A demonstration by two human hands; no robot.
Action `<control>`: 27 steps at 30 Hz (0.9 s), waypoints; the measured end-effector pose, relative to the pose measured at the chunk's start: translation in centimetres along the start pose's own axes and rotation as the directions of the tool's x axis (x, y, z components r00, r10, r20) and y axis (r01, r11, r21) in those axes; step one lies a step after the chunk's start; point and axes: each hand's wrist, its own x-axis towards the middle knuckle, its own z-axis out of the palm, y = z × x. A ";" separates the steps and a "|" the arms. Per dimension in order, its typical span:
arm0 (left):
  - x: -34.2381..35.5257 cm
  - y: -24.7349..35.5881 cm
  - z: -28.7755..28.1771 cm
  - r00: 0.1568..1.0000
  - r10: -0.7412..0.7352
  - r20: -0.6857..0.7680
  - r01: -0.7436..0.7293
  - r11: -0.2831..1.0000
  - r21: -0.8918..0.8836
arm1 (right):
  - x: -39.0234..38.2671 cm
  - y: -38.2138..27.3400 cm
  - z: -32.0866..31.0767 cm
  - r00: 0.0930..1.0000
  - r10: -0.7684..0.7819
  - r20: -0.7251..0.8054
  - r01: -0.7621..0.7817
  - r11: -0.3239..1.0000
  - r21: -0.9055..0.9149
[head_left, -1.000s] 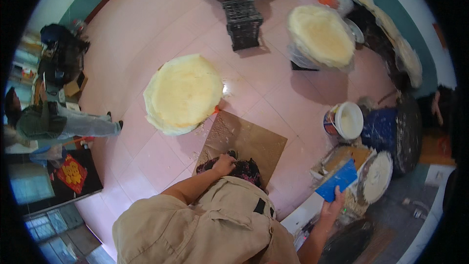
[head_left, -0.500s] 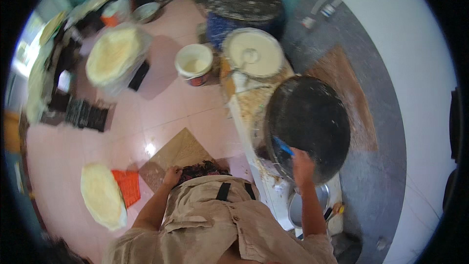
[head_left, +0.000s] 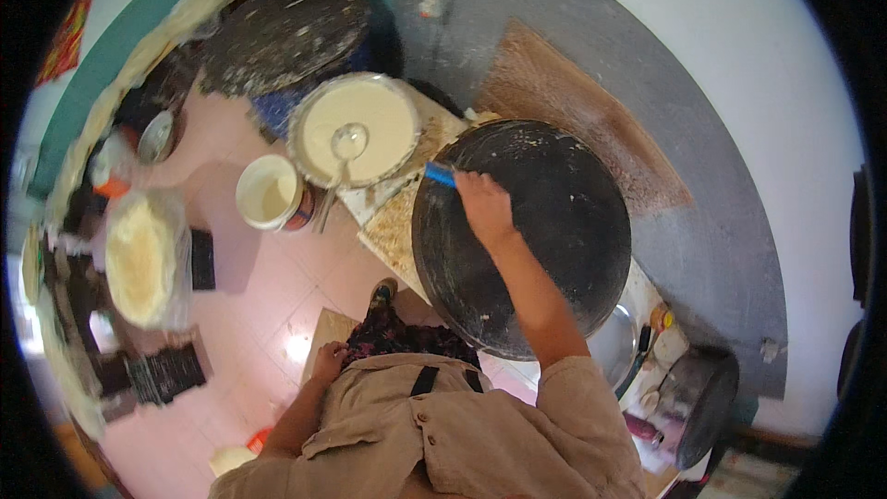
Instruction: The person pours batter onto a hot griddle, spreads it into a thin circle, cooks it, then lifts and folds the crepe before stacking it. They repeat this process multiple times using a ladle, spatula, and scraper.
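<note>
My right hand is closed round a small blue scraper, held at the far left rim of a large round black griddle. The griddle's dark top bears small pale specks. Beyond it on the left stands a wide bowl of cream-coloured batter, with a metal ladle lying in it. My left hand rests by my thigh, fingers loosely extended and holding nothing that I can see.
A white bucket stands left of the batter. Further left is a plastic-wrapped stack of pale flatbreads. A large dark round lid covers a blue drum. A metal pan and a dark pot sit at the right.
My view has swung to the right. My right hand has moved the blue scraper farther away along the griddle's left rim, with the arm stretched out. My left hand stays by my thigh.
</note>
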 end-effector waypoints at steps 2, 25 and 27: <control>3.0 0.9 -2.2 0.997 -0.011 0.072 0.009 1.000 0.027 | 2.2 4.9 1.6 0.980 0.113 -0.162 -0.122 0.992 -0.045; 16.7 6.0 -8.6 0.934 0.065 0.350 -0.059 0.998 -0.028 | 7.2 4.7 2.9 0.977 -0.066 -0.201 0.034 0.986 -0.161; 16.2 4.4 -8.9 0.955 -0.001 0.295 -0.008 1.000 0.029 | 8.2 12.0 2.1 0.955 0.296 -0.017 -0.296 0.952 -0.078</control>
